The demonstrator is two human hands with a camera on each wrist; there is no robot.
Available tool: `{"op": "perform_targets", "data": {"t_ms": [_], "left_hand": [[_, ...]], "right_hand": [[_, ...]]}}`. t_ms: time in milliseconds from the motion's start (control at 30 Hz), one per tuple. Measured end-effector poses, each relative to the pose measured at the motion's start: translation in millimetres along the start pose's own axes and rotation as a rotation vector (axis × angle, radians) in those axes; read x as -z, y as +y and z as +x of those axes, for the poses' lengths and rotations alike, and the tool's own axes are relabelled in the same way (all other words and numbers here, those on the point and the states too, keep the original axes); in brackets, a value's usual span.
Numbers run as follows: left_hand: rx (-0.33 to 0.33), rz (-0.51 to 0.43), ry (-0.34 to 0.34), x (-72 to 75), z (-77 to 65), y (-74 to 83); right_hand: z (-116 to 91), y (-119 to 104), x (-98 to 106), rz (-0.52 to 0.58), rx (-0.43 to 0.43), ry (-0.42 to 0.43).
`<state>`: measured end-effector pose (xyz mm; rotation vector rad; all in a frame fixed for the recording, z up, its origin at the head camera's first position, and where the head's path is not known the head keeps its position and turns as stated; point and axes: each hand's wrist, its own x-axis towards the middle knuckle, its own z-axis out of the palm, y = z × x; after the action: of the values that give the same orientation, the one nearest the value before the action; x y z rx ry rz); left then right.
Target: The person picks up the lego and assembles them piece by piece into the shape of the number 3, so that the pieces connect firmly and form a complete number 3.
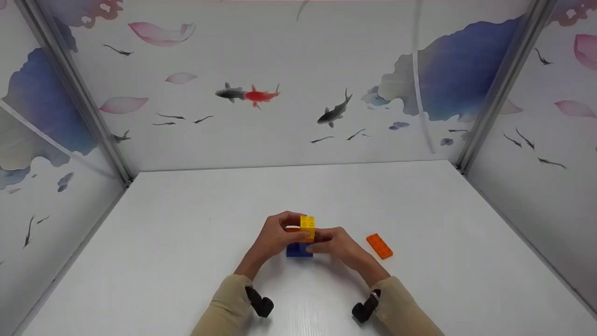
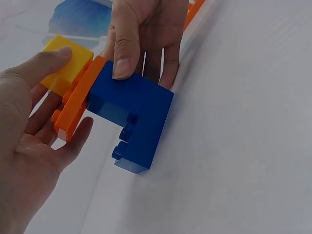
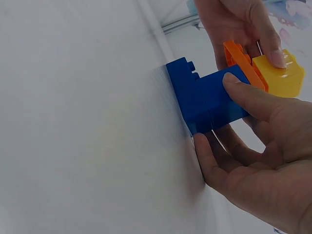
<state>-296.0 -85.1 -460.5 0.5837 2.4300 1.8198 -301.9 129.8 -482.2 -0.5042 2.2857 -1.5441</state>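
Note:
Near the middle of the table stands a small stack of toy building bricks. Its base is a long blue brick (image 2: pixel 148 131), with a second blue brick (image 2: pixel 117 92) on one end of it. Across the top of that lies a thin orange brick (image 2: pixel 79 100), its free end sticking out with bare studs. A yellow brick (image 1: pixel 307 224) sits on the orange one at the other end. My left hand (image 1: pixel 278 235) pinches the yellow brick between thumb and fingers. With thumb and fingers my right hand (image 1: pixel 339 243) grips the upper blue brick from the opposite side.
A loose flat orange brick (image 1: pixel 379 246) lies on the white table (image 1: pixel 210 200) to the right of my right hand. Panels printed with fish and petals (image 1: pixel 289 56) wall in the back and both sides. Black wrist cameras hang below both sleeves.

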Motion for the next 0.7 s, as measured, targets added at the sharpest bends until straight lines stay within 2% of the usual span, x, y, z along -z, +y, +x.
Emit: {"op": "perform_targets", "data": {"t_ms": [500, 700], "left_hand": [[0.002, 0.01, 0.004, 1.7, 2.1, -4.7], [-0.004, 0.05, -0.007, 2.9, 2.6, -3.8]], "right_hand": [[-0.3, -1.0, 0.0, -0.005, 0.009, 0.004], [-1.2, 0.6, -0.3, -0.01, 0.018, -0.004]]}}
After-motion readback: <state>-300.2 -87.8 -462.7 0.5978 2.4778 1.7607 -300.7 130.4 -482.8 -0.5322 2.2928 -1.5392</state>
